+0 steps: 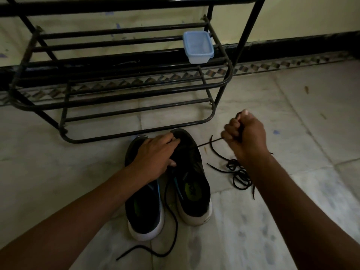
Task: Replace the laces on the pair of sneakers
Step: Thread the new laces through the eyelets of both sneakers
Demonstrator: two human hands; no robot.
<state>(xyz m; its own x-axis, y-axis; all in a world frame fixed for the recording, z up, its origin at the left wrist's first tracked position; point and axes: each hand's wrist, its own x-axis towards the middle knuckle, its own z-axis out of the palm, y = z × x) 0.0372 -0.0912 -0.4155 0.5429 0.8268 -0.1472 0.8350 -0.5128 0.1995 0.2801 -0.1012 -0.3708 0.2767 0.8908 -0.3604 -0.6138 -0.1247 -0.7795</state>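
Fingers (231, 131), right hand (246, 137): clenched round black lace (206, 143), drawn taut from sneaker (192, 188). Left hand (155, 154): fingers clasp that sneaker's forefoot, on floor (78, 172) before shoe rack (136, 131). Lace: light, limp, probably slippery; best gripped near its tip.

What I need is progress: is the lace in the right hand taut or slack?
Taut: the lace runs straight from the sneaker to the gripping right hand.
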